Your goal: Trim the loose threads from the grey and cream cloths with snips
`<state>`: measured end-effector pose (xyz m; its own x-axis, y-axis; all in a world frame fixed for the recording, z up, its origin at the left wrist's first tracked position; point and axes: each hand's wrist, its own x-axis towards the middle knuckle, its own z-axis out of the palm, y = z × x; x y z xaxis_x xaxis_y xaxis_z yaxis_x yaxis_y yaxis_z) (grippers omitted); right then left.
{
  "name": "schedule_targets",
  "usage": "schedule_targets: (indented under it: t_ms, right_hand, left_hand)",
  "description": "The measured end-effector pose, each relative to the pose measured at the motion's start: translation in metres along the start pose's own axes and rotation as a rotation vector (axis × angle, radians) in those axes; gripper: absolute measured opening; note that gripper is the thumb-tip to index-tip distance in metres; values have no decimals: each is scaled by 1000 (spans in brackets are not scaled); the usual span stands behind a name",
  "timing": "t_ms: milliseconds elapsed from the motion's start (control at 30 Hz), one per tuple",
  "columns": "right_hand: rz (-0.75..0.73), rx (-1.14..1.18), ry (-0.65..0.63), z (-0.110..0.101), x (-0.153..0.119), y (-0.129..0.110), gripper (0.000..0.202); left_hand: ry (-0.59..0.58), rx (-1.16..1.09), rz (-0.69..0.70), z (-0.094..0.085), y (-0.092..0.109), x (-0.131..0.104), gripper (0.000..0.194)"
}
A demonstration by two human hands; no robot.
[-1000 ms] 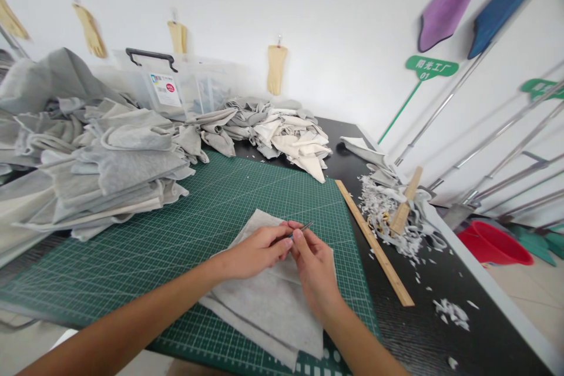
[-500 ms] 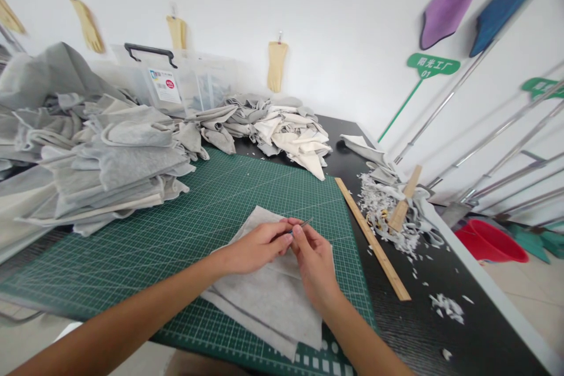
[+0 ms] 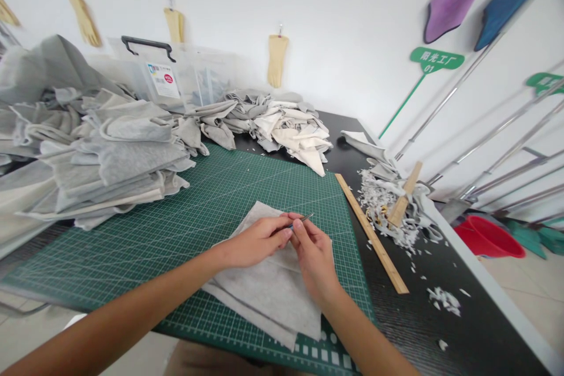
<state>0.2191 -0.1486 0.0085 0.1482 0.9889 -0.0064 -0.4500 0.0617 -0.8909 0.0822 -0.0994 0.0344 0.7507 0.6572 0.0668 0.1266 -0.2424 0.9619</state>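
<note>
The person's left hand [image 3: 261, 242] and right hand [image 3: 314, 251], fingertips drawn together, pinch a slim tool [image 3: 305, 218] between them over grey cloth [image 3: 271, 296] lying on a green mat [image 3: 145, 241].

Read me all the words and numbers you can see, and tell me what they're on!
"阳光工厂": the flat green sign on the right.
"01": that same sign, underneath.
Too blurred: the other green sign by the right edge, partly covered.
Too blurred: the white label with a red circle on the clear plastic box.
Too small: any markings on the green gridded mat and long wooden ruler.
</note>
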Motion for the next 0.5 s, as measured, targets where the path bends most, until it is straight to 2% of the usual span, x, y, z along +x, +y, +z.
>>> schedule_targets:
  t_ms: [267, 500]
  right_hand:
    - [1, 19, 2, 1, -1, -1, 21]
    - [2, 28, 1, 3, -2, -2, 21]
  left_hand:
    - [-4, 4, 5, 0, 1, 0, 25]
    - [3, 92, 36, -1, 5, -1, 31]
